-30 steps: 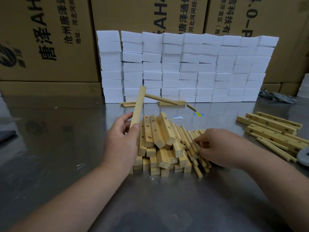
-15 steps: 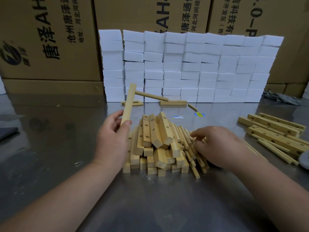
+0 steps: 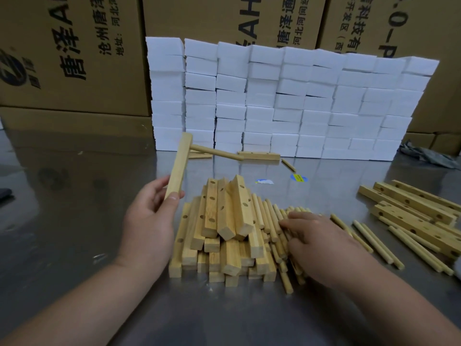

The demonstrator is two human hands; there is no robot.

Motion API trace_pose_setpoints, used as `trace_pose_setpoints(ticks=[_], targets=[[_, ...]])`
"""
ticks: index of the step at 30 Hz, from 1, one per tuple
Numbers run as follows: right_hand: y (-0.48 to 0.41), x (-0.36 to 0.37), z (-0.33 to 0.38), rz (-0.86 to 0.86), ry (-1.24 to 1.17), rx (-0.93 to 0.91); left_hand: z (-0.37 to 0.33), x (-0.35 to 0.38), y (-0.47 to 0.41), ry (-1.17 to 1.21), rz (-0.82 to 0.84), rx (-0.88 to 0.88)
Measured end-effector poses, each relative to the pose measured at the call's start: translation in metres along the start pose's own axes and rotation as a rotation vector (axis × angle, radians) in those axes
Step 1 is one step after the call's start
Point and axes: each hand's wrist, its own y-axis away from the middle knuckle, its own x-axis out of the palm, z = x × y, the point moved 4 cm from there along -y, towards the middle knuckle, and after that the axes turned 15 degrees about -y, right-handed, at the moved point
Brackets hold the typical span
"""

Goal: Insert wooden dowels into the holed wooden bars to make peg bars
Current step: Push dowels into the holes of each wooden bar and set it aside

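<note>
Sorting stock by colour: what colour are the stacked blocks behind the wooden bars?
The blocks are white; head view.

Wall of stacked white foam blocks point(image 3: 287, 101), printed cardboard boxes point(image 3: 72, 53) behind, reflective steel tabletop point(image 3: 62, 221), yellow sticker point(image 3: 298, 178), crumpled grey cloth point(image 3: 429, 156) far right

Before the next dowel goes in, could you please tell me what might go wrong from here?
1. The left hand grips the held bar only at its lower end, with an inserted dowel jutting out near the top; pushing in another could twist the bar loose.
2. The right hand rests on the loose dowels right against the stack of holed bars, whose top bars lie tilted; a nudge might topple them.
</note>
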Motion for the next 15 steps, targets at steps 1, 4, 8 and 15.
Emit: trace_pose_setpoints(ticks=[1, 4, 8, 15], targets=[[0.0, 0.0, -0.001, 0.013, -0.012, 0.006, 0.0, 0.002, 0.0, 0.004, 0.012, -0.002], [-0.001, 0.002, -0.003, 0.05, -0.033, 0.004, -0.001, 0.004, 0.003, 0.019, 0.035, 0.009], [-0.001, 0.002, -0.007, 0.108, -0.028, 0.016, -0.003, 0.006, 0.007, 0.042, 0.054, 0.016], [-0.002, -0.001, -0.005, 0.073, 0.025, 0.005, 0.004, 0.005, 0.013, 0.066, 0.102, -0.022]])
